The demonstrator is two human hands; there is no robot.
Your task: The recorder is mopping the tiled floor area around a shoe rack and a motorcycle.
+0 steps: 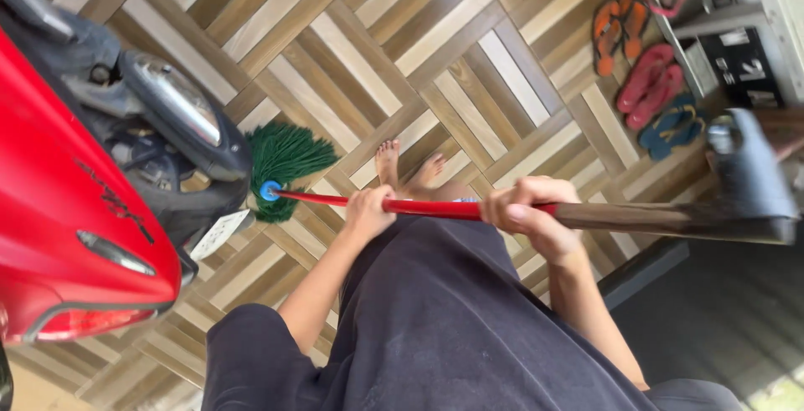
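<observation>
A mop [289, 166] with a green string head, blue collar and red handle lies nearly level, its head spread on the floor just beside the scooter's [75, 210] rear wheel.

dark short sleeves [251, 336] | dark long garment [444, 327] | bare feet [406, 168]

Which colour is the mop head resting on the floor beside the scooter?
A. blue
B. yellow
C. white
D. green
D: the mop head is a bundle of green strands at the end of the red handle gripped by both hands.
</observation>
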